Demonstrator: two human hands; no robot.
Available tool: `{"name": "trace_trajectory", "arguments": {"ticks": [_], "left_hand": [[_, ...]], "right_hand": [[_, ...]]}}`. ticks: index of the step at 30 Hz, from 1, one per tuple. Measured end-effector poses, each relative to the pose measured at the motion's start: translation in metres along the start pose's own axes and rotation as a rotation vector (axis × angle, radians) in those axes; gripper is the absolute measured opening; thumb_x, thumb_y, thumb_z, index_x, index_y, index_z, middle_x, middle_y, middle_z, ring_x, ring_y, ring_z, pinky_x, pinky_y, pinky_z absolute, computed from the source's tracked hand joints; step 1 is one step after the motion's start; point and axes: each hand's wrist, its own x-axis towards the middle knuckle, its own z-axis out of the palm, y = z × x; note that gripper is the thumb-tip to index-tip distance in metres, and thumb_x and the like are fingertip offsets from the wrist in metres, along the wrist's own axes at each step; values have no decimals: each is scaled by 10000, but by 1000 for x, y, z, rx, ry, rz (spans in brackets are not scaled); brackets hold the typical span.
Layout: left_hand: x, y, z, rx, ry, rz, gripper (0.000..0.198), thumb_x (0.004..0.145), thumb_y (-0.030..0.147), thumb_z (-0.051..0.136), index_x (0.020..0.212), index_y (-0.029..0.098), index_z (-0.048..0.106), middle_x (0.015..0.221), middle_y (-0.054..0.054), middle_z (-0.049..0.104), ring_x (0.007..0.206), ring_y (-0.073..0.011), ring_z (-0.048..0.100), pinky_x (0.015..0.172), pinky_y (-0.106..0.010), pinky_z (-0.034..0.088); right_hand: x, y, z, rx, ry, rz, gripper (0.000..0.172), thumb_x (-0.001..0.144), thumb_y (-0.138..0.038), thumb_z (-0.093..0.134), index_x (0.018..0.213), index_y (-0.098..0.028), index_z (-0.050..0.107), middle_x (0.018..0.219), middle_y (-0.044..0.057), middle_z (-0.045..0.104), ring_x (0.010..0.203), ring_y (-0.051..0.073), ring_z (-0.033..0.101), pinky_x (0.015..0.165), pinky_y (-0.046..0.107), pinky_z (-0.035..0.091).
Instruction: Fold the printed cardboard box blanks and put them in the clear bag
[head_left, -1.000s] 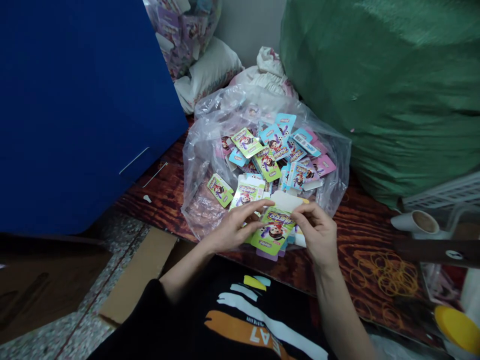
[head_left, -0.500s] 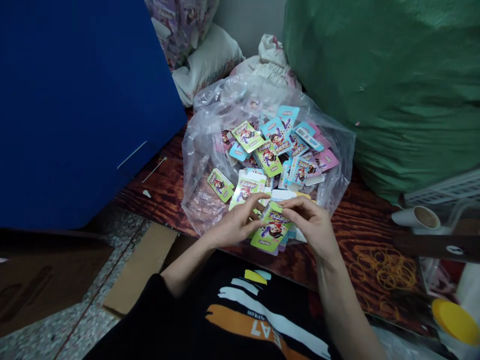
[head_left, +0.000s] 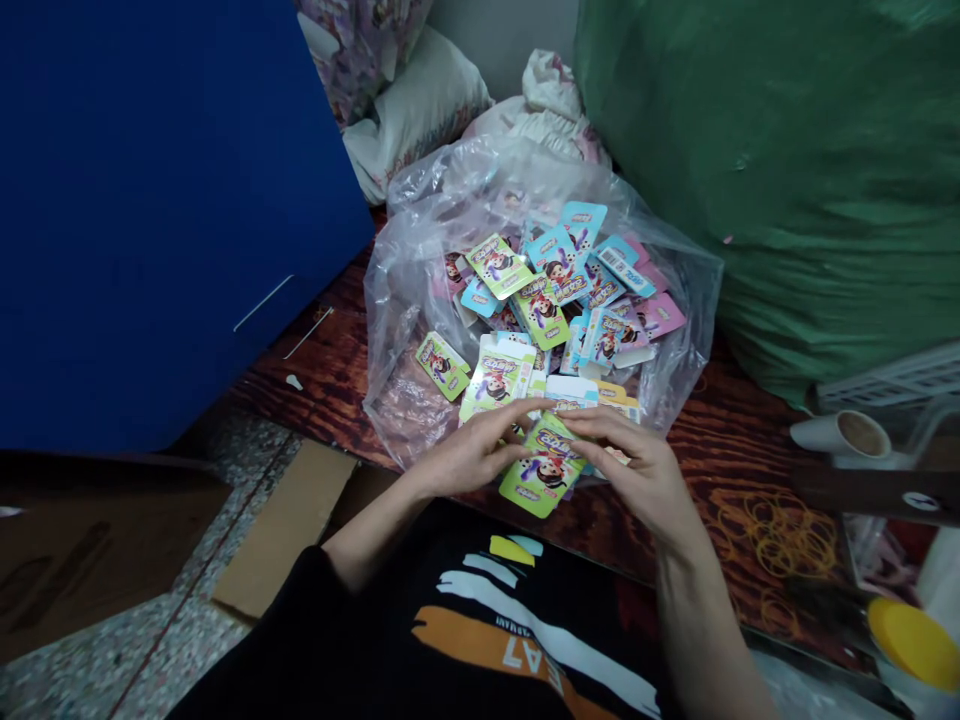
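A small green printed card box (head_left: pixel 541 480) is held between my two hands near the table's front edge. My left hand (head_left: pixel 480 445) grips its left side, fingers bent over the upper end. From the right, my right hand (head_left: pixel 634 455) pinches the upper right edge with thumb and fingers. Other card pieces show partly beneath the box. Just beyond my hands lies a clear plastic bag (head_left: pixel 397 375) with several flat and folded boxes on it, among them a blue box (head_left: pixel 559 262) and a pale green box (head_left: pixel 495 378).
Yellow rubber bands (head_left: pixel 795 535) lie to the right, with a paper cup (head_left: pixel 844 435) of brown drink behind them and a yellow lid (head_left: pixel 911 640) nearer. A green sack (head_left: pixel 750 200) stands at the back right. A blue panel (head_left: pixel 172 220) blocks the left.
My right hand has shifted slightly right and down along the green box. My left fingers stretch further over its upper end. The view has moved a little.
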Motion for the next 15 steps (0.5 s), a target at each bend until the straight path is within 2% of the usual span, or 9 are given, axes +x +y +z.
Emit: {"name": "trace_trajectory", "arguments": {"ticks": [3, 6, 7, 8, 11, 12, 13, 14, 15], "left_hand": [[-3, -2, 2, 36, -69, 58, 422, 976, 181, 555, 1393, 247, 559, 1242, -102, 670, 1027, -203, 647, 937, -365, 520], [-1, 0, -2, 77, -115, 29, 428, 963, 140, 547, 1381, 230, 580, 1200, -93, 695, 1037, -204, 647, 944, -368, 524], [4, 1, -6, 81, -116, 14, 435, 958, 144, 554, 1384, 230, 579, 1177, -87, 700, 1025, -203, 653, 927, -361, 533], [12, 3, -12, 79, -100, 2, 442, 956, 162, 563, 1392, 232, 574, 1157, -83, 702, 991, -198, 662, 893, -349, 547], [59, 9, -39, 33, 75, 30, 522, 961, 265, 579, 1475, 248, 488, 1211, -103, 682, 886, -190, 686, 782, -334, 583], [78, 11, -49, 5, 172, 85, 576, 963, 296, 574, 1518, 258, 426, 1291, -122, 653, 967, -220, 693, 808, -360, 592], [97, 11, -59, 7, 265, 165, 636, 963, 328, 574, 1558, 285, 352, 1403, -131, 593, 1110, -259, 668, 881, -403, 585], [113, 11, -68, 53, 350, 246, 718, 943, 360, 611, 1584, 310, 290, 1530, -131, 489, 1280, -302, 586, 977, -453, 551], [125, 10, -75, 115, 429, 308, 795, 917, 395, 654, 1598, 325, 251, 1629, -122, 365, 1426, -337, 455, 1078, -495, 484]], "right_hand": [[-7, 3, 3, -16, -37, -10, 98, 884, -316, 725, 860, -252, 795, 1037, 69, 786, 944, 224, 726, 873, 372, 556], [-5, 8, 5, -3, -76, 25, 137, 874, -341, 725, 812, -228, 772, 989, 69, 778, 913, 221, 714, 855, 365, 552], [-2, 10, 6, 14, -29, 46, 138, 867, -352, 726, 832, -226, 771, 978, 67, 773, 898, 217, 708, 832, 355, 554], [2, 12, 6, 32, 70, 67, 145, 862, -362, 726, 876, -225, 771, 981, 63, 767, 877, 210, 699, 798, 341, 554], [14, 16, 9, 20, 567, 78, 231, 882, -374, 687, 1045, -219, 742, 1000, 50, 737, 779, 172, 656, 684, 294, 528], [17, 16, 10, -19, 672, 59, 236, 896, -367, 666, 1065, -215, 732, 995, 48, 730, 757, 166, 645, 675, 293, 521], [18, 15, 13, -74, 692, 30, 219, 908, -355, 647, 1053, -213, 730, 980, 48, 727, 757, 170, 645, 688, 302, 524], [18, 15, 16, -135, 634, -3, 195, 917, -339, 631, 1027, -214, 731, 964, 49, 728, 777, 181, 656, 716, 317, 532], [17, 14, 20, -193, 519, -34, 175, 923, -323, 620, 1006, -219, 733, 963, 53, 734, 818, 197, 674, 751, 333, 542]]}}
